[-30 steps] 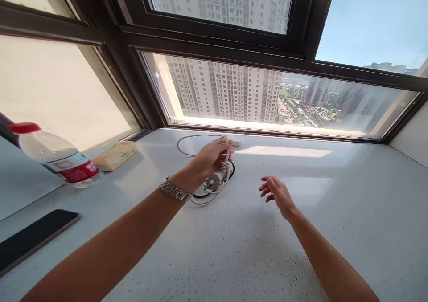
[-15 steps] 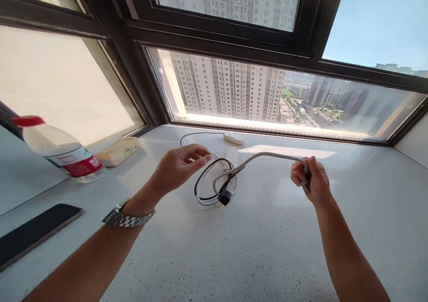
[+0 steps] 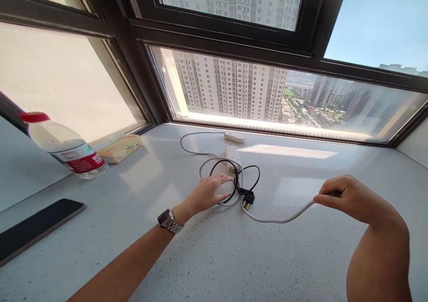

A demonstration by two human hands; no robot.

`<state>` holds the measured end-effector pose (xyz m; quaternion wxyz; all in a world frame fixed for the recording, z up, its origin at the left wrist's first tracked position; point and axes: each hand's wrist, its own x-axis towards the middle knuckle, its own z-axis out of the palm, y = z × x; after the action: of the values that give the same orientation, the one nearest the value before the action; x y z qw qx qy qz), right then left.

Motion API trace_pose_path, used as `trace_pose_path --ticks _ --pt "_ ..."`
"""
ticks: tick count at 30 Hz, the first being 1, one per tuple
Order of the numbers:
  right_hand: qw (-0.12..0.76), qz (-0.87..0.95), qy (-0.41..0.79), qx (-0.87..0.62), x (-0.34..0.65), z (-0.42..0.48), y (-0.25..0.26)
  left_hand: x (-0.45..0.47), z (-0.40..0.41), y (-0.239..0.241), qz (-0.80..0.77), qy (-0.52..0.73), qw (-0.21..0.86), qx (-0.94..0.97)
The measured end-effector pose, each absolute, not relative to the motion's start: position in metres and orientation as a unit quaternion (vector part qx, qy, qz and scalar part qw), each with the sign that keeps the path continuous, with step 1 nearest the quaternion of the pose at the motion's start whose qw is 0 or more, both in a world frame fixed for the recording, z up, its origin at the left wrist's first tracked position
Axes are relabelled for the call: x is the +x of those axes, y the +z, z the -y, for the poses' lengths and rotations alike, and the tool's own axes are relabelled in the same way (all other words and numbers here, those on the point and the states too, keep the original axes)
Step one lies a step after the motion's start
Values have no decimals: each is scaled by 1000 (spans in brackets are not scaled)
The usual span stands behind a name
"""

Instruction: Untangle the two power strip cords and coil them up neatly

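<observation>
Your left hand (image 3: pixel 210 190) lies palm down at the centre of the frame, fingers flat and close together, pressing on the coil (image 3: pixel 223 181) of looped leads. Your right hand (image 3: pixel 352 199), at centre right, pinches the white cable (image 3: pixel 277 220) between thumb and forefinger, with the other fingers curled in. Whether a plug sits inside that fist you cannot tell.

To do this well, bear down evenly on the coil so it does not skid across the counter (image 3: pixel 234 257). Draw the cable low and level toward the right edge of the frame rather than lifting it. Watch the black plug (image 3: pixel 248 198) just right of your left fingertips. Its lead loops over the white one, so it looks likely to snag or be dragged along. Ease off if the loop tightens.

The white cable's long axis runs nearly left to right. From the coil it sags toward the bottom of the frame, then rises to your pinch, with its held end pointing right. The power strip (image 3: pixel 232 154) lies just above the coil, its length running up toward the window.
</observation>
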<state>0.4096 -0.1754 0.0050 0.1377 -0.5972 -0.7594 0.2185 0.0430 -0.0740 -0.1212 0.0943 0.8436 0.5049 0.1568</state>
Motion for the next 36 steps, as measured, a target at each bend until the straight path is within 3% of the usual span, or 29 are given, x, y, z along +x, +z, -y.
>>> trace_pose_path --ticks 4,7,16,22,27,32,36 --pt "145 705 99 -687 403 176 5 61 85 -122 -516 182 16 837" --pt "168 693 60 -698 403 176 5 83 92 -125 -466 182 63 864" --pt "150 748 97 -639 382 174 1 141 84 -125 -525 138 126 830" --pt "142 711 107 -680 392 154 -8 104 73 -82 -452 475 386 648" --pt "221 654 60 -721 405 144 -8 57 76 -61 -344 572 532 520" --pt "342 587 -8 -734 412 147 -6 34 82 -84 -363 545 546 522" --pt "421 598 13 -682 403 155 -3 34 89 -96 -394 523 540 529"
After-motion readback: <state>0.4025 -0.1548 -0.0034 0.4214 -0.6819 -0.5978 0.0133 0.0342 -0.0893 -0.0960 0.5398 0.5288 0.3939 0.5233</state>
